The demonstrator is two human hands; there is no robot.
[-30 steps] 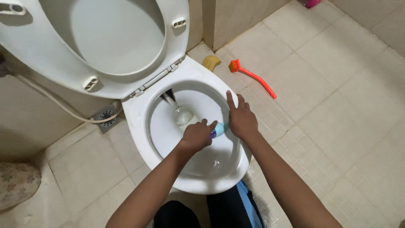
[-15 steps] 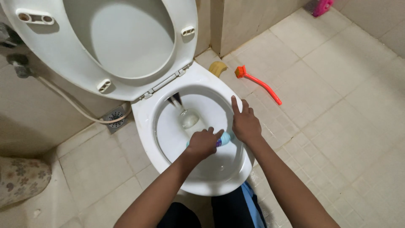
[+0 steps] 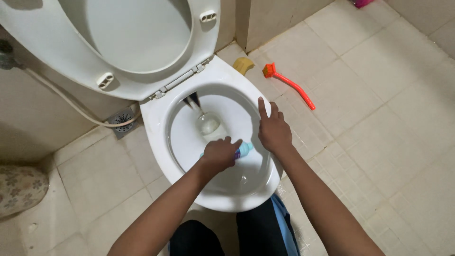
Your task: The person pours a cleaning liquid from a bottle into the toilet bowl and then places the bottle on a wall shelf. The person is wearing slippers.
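toilet bowl (image 3: 189,156) looks white, scrubbing under way: left hand (image 3: 219,155) clenched on a teal scrubber (image 3: 244,150) inside; right hand (image 3: 273,130) rests released on the rim.

Left hand (image 3: 219,155) grips teal brush (image 3: 243,150) in toilet bowl (image 3: 213,199); right hand (image 3: 274,133) on rim.

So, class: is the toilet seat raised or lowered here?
Raised. The seat is tipped back on its hinges above the bowl, showing its underside bumpers, and the right hand rests on the bare rim.
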